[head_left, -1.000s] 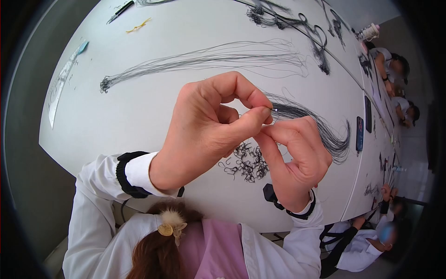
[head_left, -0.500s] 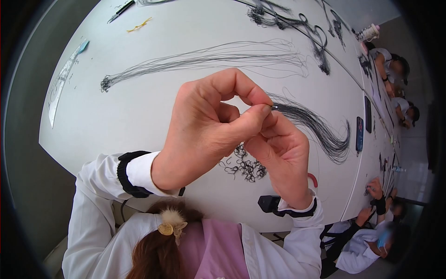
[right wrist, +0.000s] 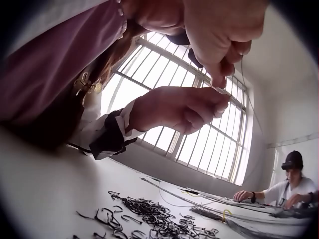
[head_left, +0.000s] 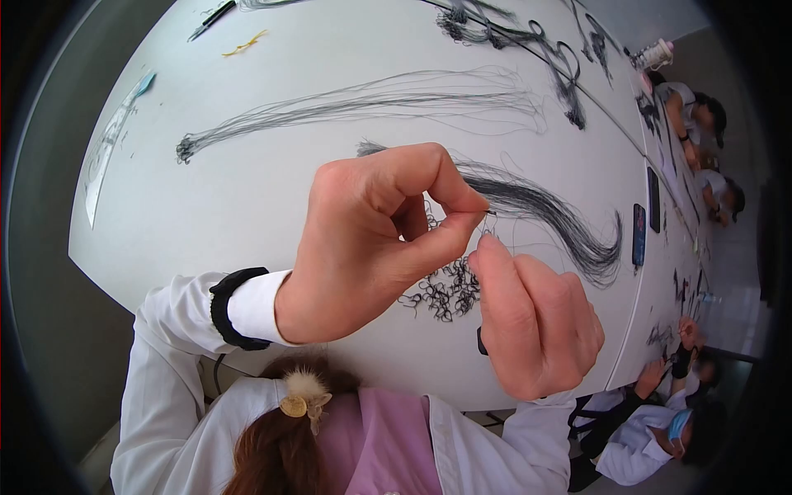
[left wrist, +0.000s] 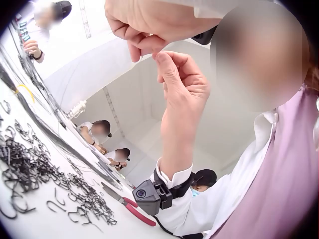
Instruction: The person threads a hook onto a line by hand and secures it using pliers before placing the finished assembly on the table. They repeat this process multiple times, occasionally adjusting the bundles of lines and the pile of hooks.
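My left hand [head_left: 375, 239] is raised over the table, pinching a small fish hook [head_left: 491, 212] between thumb and forefinger. Only the hook's dark shank end shows past the fingertips; the rest is hidden. Just below and to the right, my right hand [head_left: 540, 322] has thumb and forefinger together on a thin fishing line [right wrist: 250, 92], which trails off in an arc in the right wrist view. Under the hands lies a loose pile of dark fish hooks [head_left: 445, 293]. Behind them stretches a thick bundle of dark line [head_left: 549, 219], curved at its right end.
Farther back lies a spread bundle of lines [head_left: 346, 107] with hooks clustered at its left end. A ruler [head_left: 111, 157], a pen [head_left: 212, 20] and a yellow tie [head_left: 246, 43] are at the left. Red-handled pliers [left wrist: 132, 205] lie beside the hooks. A phone [head_left: 638, 237] is at the right.
My right hand has drawn away from the left fingertips, down and toward me, with its back turned up. My left hand keeps its pinch on the hook and has shifted slightly right and down.
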A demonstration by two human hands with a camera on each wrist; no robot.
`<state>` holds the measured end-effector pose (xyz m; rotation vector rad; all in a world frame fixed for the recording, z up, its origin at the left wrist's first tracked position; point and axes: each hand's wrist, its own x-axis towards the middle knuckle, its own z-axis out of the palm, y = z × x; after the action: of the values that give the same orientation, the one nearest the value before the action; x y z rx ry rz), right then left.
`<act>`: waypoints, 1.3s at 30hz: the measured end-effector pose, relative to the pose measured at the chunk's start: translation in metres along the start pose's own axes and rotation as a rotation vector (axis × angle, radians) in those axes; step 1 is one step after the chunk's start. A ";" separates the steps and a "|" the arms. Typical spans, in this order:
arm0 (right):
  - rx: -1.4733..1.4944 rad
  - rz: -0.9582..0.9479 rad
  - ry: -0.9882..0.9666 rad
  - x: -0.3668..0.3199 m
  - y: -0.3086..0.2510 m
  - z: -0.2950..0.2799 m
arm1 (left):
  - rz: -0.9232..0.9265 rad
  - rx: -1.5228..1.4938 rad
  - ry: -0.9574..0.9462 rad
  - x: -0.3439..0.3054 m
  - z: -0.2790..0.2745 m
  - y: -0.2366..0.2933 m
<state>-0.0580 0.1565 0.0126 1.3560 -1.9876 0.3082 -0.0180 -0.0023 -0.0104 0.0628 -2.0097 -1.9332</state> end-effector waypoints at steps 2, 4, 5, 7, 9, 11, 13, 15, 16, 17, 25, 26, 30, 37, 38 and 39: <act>0.014 0.021 -0.048 0.002 0.003 -0.007 | 0.045 0.090 -0.036 -0.001 0.000 0.002; 0.101 0.058 -0.033 0.002 0.010 -0.010 | 0.051 0.079 -0.056 -0.001 0.001 0.002; 0.100 0.061 -0.034 0.002 0.012 -0.009 | 0.057 0.068 -0.071 -0.002 0.002 0.002; 0.279 0.164 0.025 0.001 0.017 -0.003 | 0.034 0.067 -0.091 -0.002 0.002 0.003; 0.256 0.145 0.203 0.003 0.019 0.013 | 0.014 0.066 -0.109 -0.003 0.002 0.003; 0.365 0.220 0.185 0.004 0.020 0.013 | 0.021 0.071 -0.133 -0.003 0.003 0.003; 0.379 0.246 0.156 0.004 0.023 0.012 | 0.015 0.081 -0.147 -0.003 0.002 0.005; 0.392 0.270 0.129 0.005 0.024 0.011 | 0.012 0.091 -0.159 -0.003 0.002 0.005; 0.393 0.286 0.115 0.006 0.024 0.010 | 0.009 0.078 -0.165 -0.003 0.001 0.005; 0.394 0.301 0.101 0.006 0.023 0.010 | 0.007 0.066 -0.170 -0.002 0.001 0.005; 0.437 0.406 0.076 0.007 0.023 0.011 | 0.019 0.080 -0.193 -0.002 -0.002 0.008; 0.478 0.439 0.066 0.007 0.023 0.011 | 0.030 0.099 -0.199 -0.002 -0.003 0.008; 0.643 0.566 0.032 0.005 0.025 0.012 | 0.043 0.059 -0.182 -0.003 -0.003 0.008; 1.209 0.781 -0.129 0.003 0.026 0.020 | -0.065 -0.039 -0.165 -0.003 -0.005 0.007; 1.241 0.803 -0.139 0.003 0.025 0.020 | -0.087 -0.082 -0.140 -0.002 -0.004 0.006; 1.241 0.800 -0.140 0.002 0.025 0.021 | -0.085 -0.082 -0.138 -0.002 -0.004 0.007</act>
<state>-0.0892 0.1539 0.0036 1.0702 -2.4421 2.1127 -0.0136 -0.0055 -0.0044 -0.0054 -2.0408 -2.1246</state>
